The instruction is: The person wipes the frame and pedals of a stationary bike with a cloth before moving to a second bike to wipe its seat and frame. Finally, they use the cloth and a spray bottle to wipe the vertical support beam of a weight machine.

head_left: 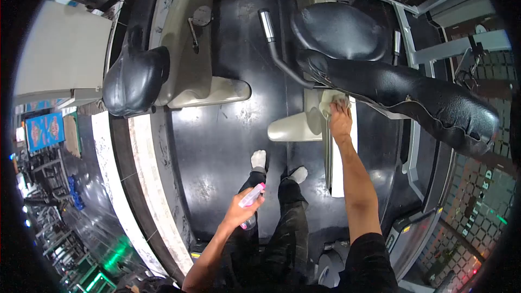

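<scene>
My left hand [237, 212] is wrapped round a spray bottle [251, 196] with a white and pink head, held in front of my legs. My right hand [340, 121] reaches forward and presses a pale cloth [327, 102] onto the beige and white frame of a recumbent exercise bike, just below its black seat back [401, 84]. Its fingers are partly hidden by the cloth and the seat. Beyond them lies the bike's black seat cushion [342, 31], with a silver-ended handlebar [267, 26] at its left.
A second exercise bike with a black saddle [130, 84] and a beige base [217, 92] stands at the left. My feet in white socks [259, 159] are on the dark floor [217, 152]. Grey metal frames [461, 46] rise at the right. A blue poster [45, 132] is at far left.
</scene>
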Available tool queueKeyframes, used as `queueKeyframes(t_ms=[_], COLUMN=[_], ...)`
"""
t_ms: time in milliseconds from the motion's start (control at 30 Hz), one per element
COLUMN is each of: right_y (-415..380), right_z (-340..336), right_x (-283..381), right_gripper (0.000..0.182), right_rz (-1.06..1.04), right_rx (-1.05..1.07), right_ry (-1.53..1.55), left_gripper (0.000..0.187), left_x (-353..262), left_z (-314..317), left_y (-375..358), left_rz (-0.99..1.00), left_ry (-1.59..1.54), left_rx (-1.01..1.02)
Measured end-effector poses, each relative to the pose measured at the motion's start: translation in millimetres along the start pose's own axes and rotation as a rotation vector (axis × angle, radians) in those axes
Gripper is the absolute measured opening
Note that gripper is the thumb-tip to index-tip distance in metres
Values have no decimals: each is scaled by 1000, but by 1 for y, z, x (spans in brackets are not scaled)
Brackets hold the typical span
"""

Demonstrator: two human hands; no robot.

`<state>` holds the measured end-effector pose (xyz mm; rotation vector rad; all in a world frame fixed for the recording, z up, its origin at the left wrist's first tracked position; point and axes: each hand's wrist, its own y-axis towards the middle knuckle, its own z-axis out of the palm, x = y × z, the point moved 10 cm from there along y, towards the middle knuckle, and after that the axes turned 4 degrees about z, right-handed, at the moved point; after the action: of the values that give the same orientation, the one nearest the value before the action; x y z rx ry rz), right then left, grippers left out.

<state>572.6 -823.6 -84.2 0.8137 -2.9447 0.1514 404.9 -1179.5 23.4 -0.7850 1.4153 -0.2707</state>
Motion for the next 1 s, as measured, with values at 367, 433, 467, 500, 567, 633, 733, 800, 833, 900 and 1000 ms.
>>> queueKeyframes(t_ms=[367,433,467,500,567,633,733,800,833,900,1000], right_y=[-166,-150,-129,-108,-55,-28,-34,-56,-72,-116,-196], right_z=[-19,-24,-18,-11,-9,-1,4,-10,-13,-18,-15], right_x=[-121,-142,-150,-155,-133,-107,-90,-83,-78,-68,-57], right_gripper=[46,45,44,43,46,51,60,65,65,68,74], right_rz=[876,1062,1005,947,686,431,413,472,412,260,252], right_rx=[206,96,33,-28,51,67,109,105,81,37,175], right_ry=[236,394,433,472,477,355,326,337,303,228,171], left_gripper=[20,19,19,19,19,20,20,21,21,21,22], left_x=[7,9,9,10,11,10,6,5,3,0,-14], left_z=[3,9,11,12,13,15,8,4,2,0,-6], left_y=[4,4,4,3,0,1,-1,-1,-1,0,5], left_rz=[-35,-27,-25,-25,-47,-27,17,-7,-24,-58,-45], left_ry=[-73,-38,-12,16,5,4,7,-12,-48,-127,-147], left_rx=[54,68,69,69,67,62,39,36,32,25,23])
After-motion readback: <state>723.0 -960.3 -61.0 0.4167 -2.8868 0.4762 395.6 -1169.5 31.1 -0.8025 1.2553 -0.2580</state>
